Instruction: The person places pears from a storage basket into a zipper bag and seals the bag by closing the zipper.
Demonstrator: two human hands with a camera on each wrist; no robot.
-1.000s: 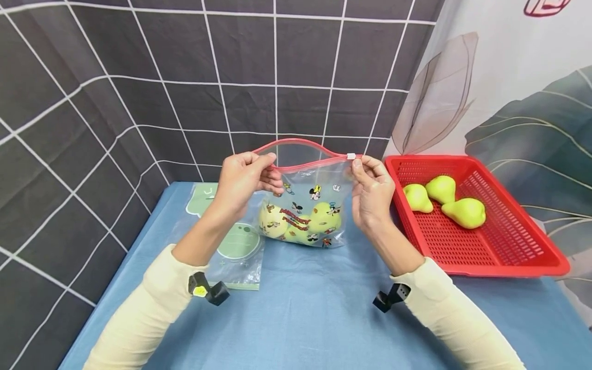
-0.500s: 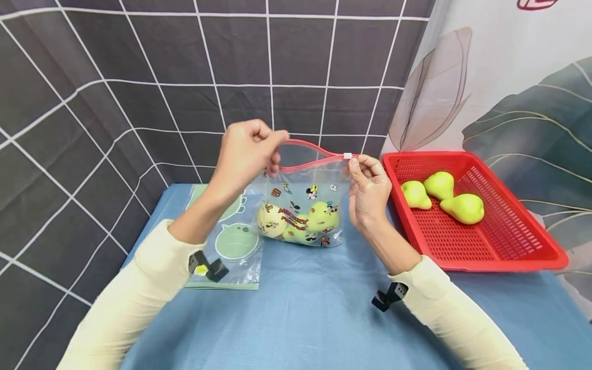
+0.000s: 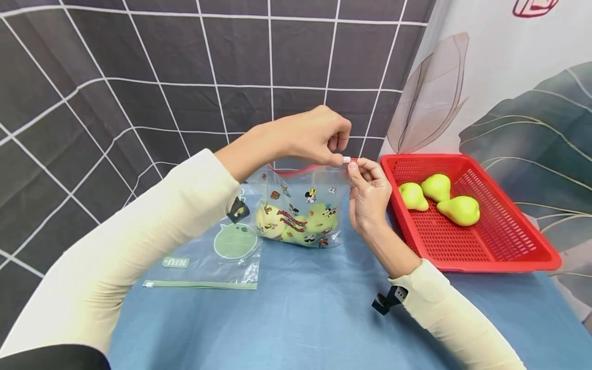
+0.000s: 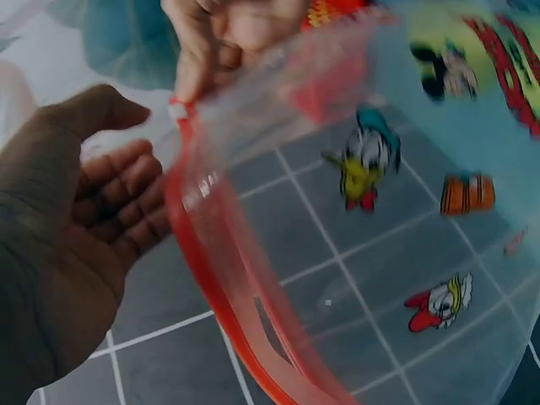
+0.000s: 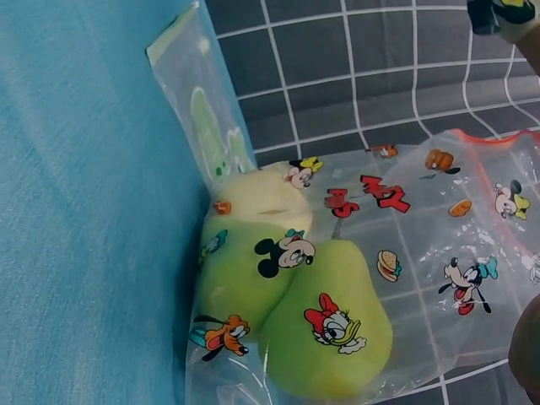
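A clear slider zip bag [image 3: 296, 192] printed with cartoon figures stands upright on the table with several pears [image 5: 329, 278] inside. Its red-edged mouth gapes on the left. My right hand [image 3: 370, 198] pinches the bag's top right corner, beside the white slider [image 3: 347, 160]. Reaching across over the top, my left hand [image 3: 311, 134] is at the slider. In the left wrist view, the left thumb and fingers [image 4: 126, 173] are parted near the red zip strip [image 4: 198, 245] and hold nothing. The right wrist view shows pears through the plastic, with the right hand mostly outside it.
To the right stands a red perforated basket [image 3: 504, 246] holding three yellow-green pears [image 3: 458, 209]. A flat clear bag with green prints [image 3: 236, 241] lies at left on the blue tablecloth [image 3: 296, 308]. Behind hangs a dark grid-patterned curtain [image 3: 240, 56].
My left hand has let go of the bag's left rim, risen and crossed right to the slider. The right hand keeps its pinch on the corner. The bag's mouth has sunk on the left.
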